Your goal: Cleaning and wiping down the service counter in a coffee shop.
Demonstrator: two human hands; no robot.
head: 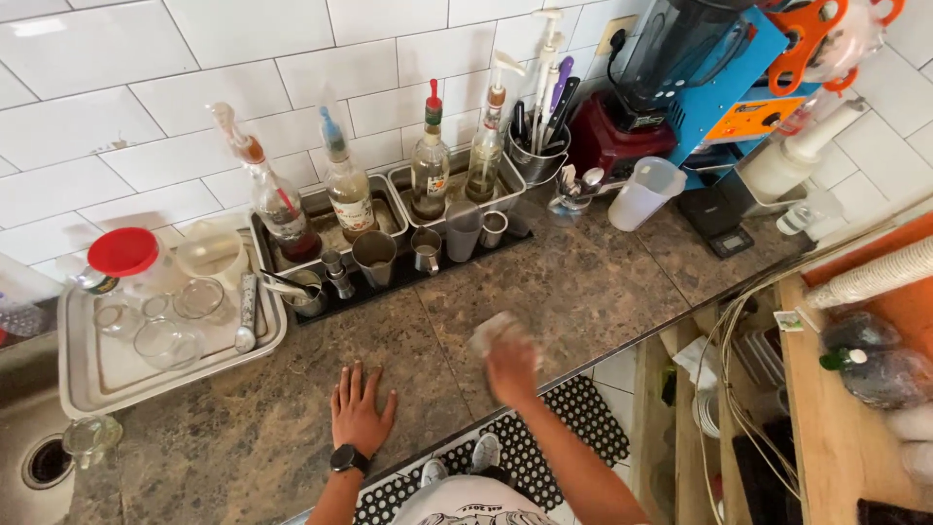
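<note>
My left hand [360, 413] lies flat on the brown stone countertop [573, 292], fingers spread, with a black watch on the wrist. To its right my right hand [512, 367] grips a crumpled light cloth [494, 332] pressed onto the counter; the hand and cloth are blurred. Behind both hands a black mat [394, 282] holds several small metal jiggers and cups.
Metal trays behind the mat hold several syrup bottles [430, 160] with pump tops. A steel tray [107, 374] at left carries glasses and a red-lidded jar. A sink [44, 457] is at far left. A red blender [641, 92], white pitcher [643, 194] and utensil holder stand at back right.
</note>
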